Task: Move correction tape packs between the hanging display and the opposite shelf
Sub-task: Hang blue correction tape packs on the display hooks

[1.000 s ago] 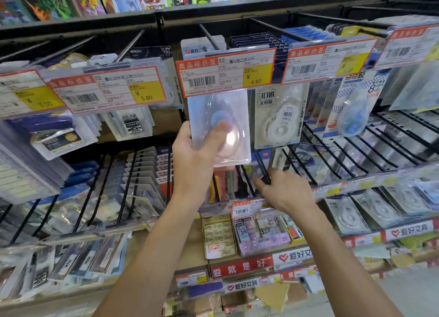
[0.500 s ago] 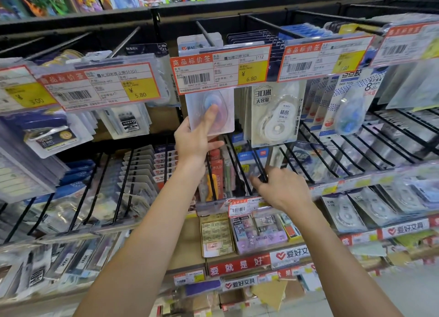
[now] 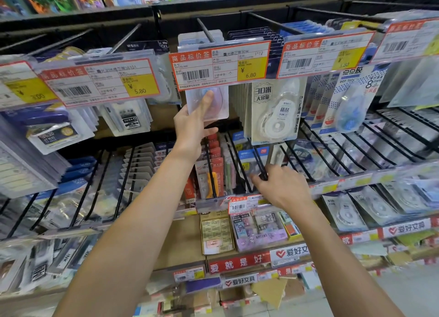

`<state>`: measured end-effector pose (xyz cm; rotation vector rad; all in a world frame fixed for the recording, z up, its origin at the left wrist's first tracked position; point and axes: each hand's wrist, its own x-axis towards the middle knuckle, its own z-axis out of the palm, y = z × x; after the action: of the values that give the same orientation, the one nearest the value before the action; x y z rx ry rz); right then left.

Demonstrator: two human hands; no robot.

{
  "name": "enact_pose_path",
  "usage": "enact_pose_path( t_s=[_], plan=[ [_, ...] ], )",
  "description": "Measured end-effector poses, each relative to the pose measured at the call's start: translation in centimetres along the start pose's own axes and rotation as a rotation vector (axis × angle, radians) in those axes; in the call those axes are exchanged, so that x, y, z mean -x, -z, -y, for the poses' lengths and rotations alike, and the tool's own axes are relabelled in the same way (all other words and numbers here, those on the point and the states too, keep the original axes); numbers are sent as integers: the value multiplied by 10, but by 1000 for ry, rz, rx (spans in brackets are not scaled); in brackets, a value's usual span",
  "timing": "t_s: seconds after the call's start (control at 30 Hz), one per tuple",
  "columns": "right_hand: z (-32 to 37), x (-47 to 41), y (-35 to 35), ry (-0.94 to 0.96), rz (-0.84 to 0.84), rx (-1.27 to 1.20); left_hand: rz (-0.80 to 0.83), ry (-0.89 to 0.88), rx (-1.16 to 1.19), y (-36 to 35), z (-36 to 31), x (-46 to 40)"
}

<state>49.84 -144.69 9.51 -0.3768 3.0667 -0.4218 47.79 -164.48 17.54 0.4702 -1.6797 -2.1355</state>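
Clear-plastic correction tape pack (image 3: 207, 103), pinched by the left hand (image 3: 192, 129), has risen behind the 6.80 price tag (image 3: 219, 64) (nearly hung); right hand (image 3: 279, 188) still grips a lower peg (image 3: 260, 168).

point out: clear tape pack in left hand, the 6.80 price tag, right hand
clear tape pack (image 3: 218, 108): head view, blister's lower right.
6.80 price tag (image 3: 221, 65): head view, middle, above barcode.
right hand (image 3: 282, 188): head view, back of hand.

A correction tape pack (image 3: 209, 103) is held up by the left hand (image 3: 190, 131) behind the 6.80 price tag (image 3: 219, 65) — left of a hanging pack (image 3: 275, 110). Lower right, the right hand (image 3: 280, 188) is set on a peg hook (image 3: 260, 167) — above the eraser boxes (image 3: 259, 229).
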Motion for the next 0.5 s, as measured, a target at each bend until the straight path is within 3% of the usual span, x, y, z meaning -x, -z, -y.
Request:
enact_pose_path(
  t_s=[0.5],
  plan=[
    [2,4,7,14,13,-29,18,172,84,-10,-8,-29]
  ],
)
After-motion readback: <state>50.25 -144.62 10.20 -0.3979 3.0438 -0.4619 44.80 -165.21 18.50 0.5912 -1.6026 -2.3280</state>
